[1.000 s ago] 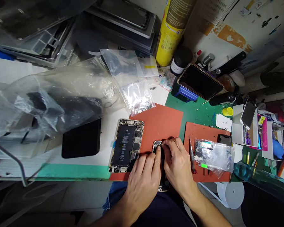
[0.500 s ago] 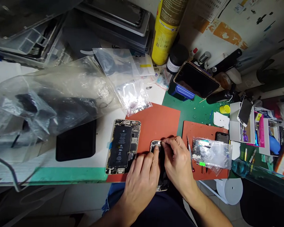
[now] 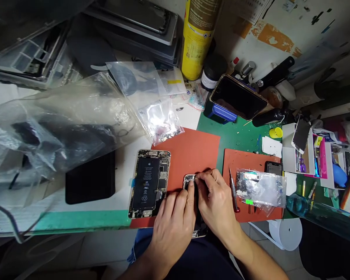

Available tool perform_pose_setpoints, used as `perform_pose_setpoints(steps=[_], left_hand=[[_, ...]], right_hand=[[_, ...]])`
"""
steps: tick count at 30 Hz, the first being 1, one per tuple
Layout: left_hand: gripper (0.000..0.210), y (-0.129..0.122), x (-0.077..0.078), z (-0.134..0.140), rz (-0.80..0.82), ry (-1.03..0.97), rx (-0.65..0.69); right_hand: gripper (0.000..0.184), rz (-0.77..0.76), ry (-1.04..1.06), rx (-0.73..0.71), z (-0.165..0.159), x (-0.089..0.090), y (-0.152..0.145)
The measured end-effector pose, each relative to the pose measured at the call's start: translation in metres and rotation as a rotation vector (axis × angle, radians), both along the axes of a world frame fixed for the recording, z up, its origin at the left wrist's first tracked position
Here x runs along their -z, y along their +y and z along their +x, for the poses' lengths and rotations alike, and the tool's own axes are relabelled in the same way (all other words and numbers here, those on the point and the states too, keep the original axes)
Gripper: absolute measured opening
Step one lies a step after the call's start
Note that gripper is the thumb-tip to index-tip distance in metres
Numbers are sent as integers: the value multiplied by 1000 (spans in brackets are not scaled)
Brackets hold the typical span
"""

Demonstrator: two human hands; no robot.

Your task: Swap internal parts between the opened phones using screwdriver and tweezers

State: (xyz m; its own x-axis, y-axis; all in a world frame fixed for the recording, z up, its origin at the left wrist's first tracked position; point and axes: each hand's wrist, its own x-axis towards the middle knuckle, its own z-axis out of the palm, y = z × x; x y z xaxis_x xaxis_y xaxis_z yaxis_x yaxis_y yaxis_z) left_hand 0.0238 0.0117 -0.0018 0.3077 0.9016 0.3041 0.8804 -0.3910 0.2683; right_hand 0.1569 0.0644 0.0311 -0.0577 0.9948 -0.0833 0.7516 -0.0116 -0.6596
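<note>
Between my hands, at the front edge of the bench, lies a narrow opened phone [image 3: 198, 233] with a pale rim, its middle mostly covered. My left hand [image 3: 175, 214] grips its left side, with the index fingertip pressed on its top end. At the top right corner, my right hand [image 3: 217, 200] has thumb and index finger pinched together; anything between them is too small to make out. To the left lies a larger opened phone [image 3: 146, 182], its black battery and circuit board exposed. A screwdriver [image 3: 233, 190] rests right of my right hand.
Orange mats [image 3: 189, 155] cover part of the green bench. Clear bags with parts [image 3: 261, 186] lie at right, beside a boxed tool tray [image 3: 303, 155]. A phone [image 3: 239, 97] leans on a blue stand at the back. A large plastic bag [image 3: 61, 124] and black slab [image 3: 90, 179] lie left.
The view has shifted slightly. Both hands stay on the opened phone in nearly the same pose, with the right fingertips still pinched at its top corner.
</note>
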Motion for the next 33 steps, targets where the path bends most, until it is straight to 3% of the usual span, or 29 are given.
perform_pose_setpoints(steps=[7,13,22,27,33], left_hand=[[44,-2,3,-2,1,23,0],[47,0,1,-1,18,55,5],[43,3,1,-2,35,19,14],[46,3,2,-7,64,-4,43],[49,-6,-8,-20,123,-64,114]], right_hand=[[21,23,62,18,0,0,1],[19,95,132,183,10,-9,-5],[13,106,110,252,33,-22,-28],[8,217,-90,290,52,-20,-52],[19,261,-497,263,61,2,-77]])
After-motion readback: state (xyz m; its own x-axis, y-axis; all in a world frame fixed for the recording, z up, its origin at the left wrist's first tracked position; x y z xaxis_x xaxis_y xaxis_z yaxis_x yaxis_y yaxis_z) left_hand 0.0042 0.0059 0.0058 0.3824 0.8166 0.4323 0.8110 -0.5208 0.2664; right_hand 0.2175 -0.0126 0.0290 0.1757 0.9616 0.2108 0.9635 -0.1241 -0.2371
